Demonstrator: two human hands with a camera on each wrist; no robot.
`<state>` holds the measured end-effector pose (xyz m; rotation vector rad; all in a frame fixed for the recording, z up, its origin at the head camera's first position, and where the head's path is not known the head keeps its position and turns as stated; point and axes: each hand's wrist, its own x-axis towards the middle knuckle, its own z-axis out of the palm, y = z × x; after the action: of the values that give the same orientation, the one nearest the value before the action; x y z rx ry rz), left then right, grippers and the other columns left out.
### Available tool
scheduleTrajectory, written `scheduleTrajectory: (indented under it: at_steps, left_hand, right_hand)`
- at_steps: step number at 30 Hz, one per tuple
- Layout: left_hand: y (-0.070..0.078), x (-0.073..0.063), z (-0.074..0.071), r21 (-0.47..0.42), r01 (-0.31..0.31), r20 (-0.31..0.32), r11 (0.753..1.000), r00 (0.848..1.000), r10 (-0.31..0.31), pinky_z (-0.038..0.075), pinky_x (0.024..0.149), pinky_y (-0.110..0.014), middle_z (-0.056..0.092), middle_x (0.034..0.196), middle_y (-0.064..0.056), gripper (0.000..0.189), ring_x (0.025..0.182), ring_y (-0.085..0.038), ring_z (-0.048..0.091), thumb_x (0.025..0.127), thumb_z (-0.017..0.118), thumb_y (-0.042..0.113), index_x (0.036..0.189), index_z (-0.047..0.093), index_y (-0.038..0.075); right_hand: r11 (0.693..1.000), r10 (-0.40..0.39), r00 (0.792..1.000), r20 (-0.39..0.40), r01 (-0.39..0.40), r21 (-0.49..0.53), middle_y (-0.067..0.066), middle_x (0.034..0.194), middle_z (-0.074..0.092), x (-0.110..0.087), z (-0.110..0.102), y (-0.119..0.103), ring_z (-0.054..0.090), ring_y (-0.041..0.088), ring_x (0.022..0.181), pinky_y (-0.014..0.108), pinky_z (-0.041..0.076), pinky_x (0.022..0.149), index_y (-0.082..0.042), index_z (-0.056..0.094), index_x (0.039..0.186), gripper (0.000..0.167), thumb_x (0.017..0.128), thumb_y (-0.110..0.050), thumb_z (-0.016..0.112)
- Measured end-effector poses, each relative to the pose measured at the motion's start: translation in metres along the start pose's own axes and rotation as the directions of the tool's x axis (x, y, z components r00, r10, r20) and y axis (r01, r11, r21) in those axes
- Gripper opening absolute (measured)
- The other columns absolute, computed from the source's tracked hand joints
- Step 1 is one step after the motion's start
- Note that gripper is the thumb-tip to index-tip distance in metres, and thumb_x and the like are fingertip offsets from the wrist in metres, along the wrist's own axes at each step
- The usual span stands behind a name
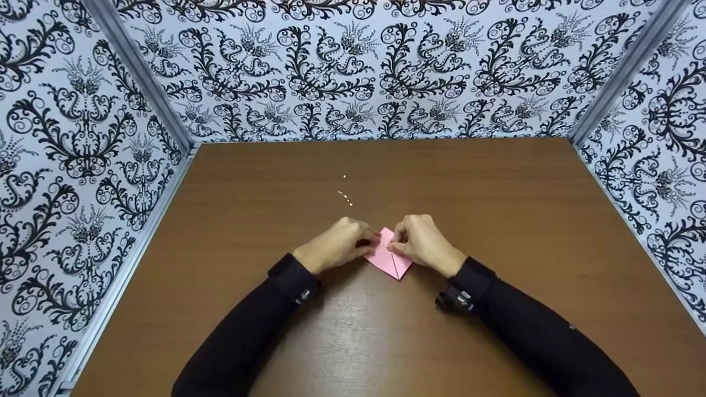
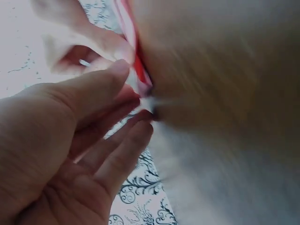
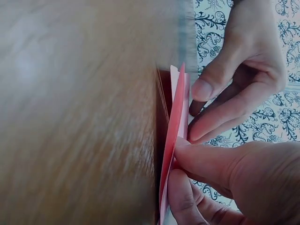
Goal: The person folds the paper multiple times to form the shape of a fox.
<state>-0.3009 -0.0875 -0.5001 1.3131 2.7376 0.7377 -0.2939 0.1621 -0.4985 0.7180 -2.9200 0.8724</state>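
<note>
A pink sheet of folded paper (image 1: 381, 258) lies on the wooden table, pointed at top and bottom, with a crease line running down to its near corner. At its left side, my left hand (image 1: 347, 242) rests its thumb and fingertips on the paper, with a gap between them. My right hand (image 1: 424, 242) pinches the paper between thumb and forefinger near the middle line. In the right wrist view, layers of the pink paper (image 3: 174, 126) stand slightly apart at one end. The left wrist view is blurred and catches the pink paper (image 2: 140, 70) edge-on, by both hands' fingertips.
Several small pale specks (image 1: 345, 197) lie on the brown table (image 1: 276, 182) beyond the hands. Walls with black scroll patterns (image 1: 353, 66) and grey metal posts (image 1: 138, 71) enclose the table at the back and sides. Both sleeves (image 1: 248, 320) are dark.
</note>
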Motion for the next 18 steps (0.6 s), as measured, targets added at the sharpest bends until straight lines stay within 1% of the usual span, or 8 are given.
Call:
scheduleTrajectory:
  at_steps: [3, 6, 9, 13, 18]
  left_hand:
    - [-0.004, 0.006, -0.003, 0.015, -0.007, 0.044, 1.0, 0.999, 0.006, 0.07, 0.112, -0.043, 0.087, 0.138, -0.018, 0.027, 0.132, -0.033, 0.085, 0.111, 0.083, 0.009, 0.137, 0.086, 0.001]
    - [-0.006, 0.01, -0.006, 0.028, -0.019, 0.064, 0.999, 0.998, 0.017, 0.07, 0.114, -0.043, 0.085, 0.143, -0.018, 0.028, 0.135, -0.034, 0.084, 0.112, 0.082, 0.008, 0.138, 0.085, 0.0]
    - [-0.007, 0.013, -0.007, 0.031, -0.019, 0.079, 0.999, 0.997, 0.016, 0.069, 0.115, -0.043, 0.084, 0.146, -0.018, 0.029, 0.137, -0.034, 0.083, 0.112, 0.081, 0.009, 0.139, 0.085, 0.0]
    - [-0.008, 0.015, -0.007, 0.021, -0.015, 0.089, 1.0, 0.996, 0.013, 0.069, 0.116, -0.044, 0.084, 0.147, -0.018, 0.029, 0.138, -0.035, 0.083, 0.113, 0.08, 0.011, 0.139, 0.085, 0.0]
    - [-0.011, 0.016, -0.006, 0.01, -0.031, 0.08, 0.999, 0.996, 0.03, 0.069, 0.116, -0.044, 0.084, 0.145, -0.019, 0.028, 0.136, -0.035, 0.084, 0.112, 0.081, 0.011, 0.138, 0.086, 0.001]
  right_hand:
    - [1.0, 0.005, 1.0, 0.003, -0.005, 0.0, 0.005, 0.087, 0.081, 0.0, -0.001, 0.0, 0.062, 0.016, 0.084, 0.035, 0.049, 0.079, -0.013, 0.09, 0.082, 0.016, 0.096, -0.015, 0.098]
    - [1.0, 0.006, 1.0, -0.001, -0.006, 0.001, 0.004, 0.087, 0.081, 0.001, -0.001, 0.0, 0.063, 0.016, 0.084, 0.035, 0.05, 0.079, -0.013, 0.09, 0.082, 0.016, 0.095, -0.015, 0.098]
    - [1.0, 0.001, 1.0, -0.001, -0.001, 0.004, 0.005, 0.087, 0.081, 0.002, 0.0, 0.0, 0.064, 0.017, 0.084, 0.035, 0.051, 0.079, -0.012, 0.09, 0.082, 0.015, 0.095, -0.014, 0.098]
    - [1.0, -0.004, 1.0, 0.001, 0.004, 0.005, 0.006, 0.089, 0.08, 0.001, 0.001, -0.001, 0.064, 0.017, 0.084, 0.036, 0.051, 0.079, -0.012, 0.089, 0.081, 0.017, 0.096, -0.013, 0.098]
    - [1.0, 0.005, 1.0, 0.001, -0.005, 0.002, 0.006, 0.089, 0.08, 0.0, 0.001, -0.002, 0.063, 0.017, 0.084, 0.036, 0.052, 0.079, -0.012, 0.088, 0.081, 0.018, 0.096, -0.012, 0.098]
